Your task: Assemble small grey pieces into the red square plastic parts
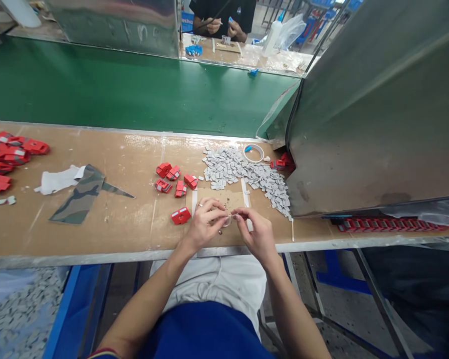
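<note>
My left hand (206,222) and my right hand (256,234) meet over the bench near its front edge, both with fingers pinched. Between the fingertips shows something thin and pale, too small to name; what the left fingers hold is hidden. Just below the fingertips is a small clear round cup (227,221). Beyond my hands lies a brown work board (224,196) with white tape along its sides. Left of my left hand sits a red toy-car-like part (180,215), with several similar red parts (173,172) behind it. Small grey rectangular pieces (228,167) form a heap past the board.
A tape roll (253,153) rests by the heap. A metal panel (374,114) bounds the right side. Camouflage cloth (80,197) and a red pile (7,154) lie left. Past the green belt (134,94), a co-worker (224,20) handles small parts. A white swab (293,230) lies at the edge.
</note>
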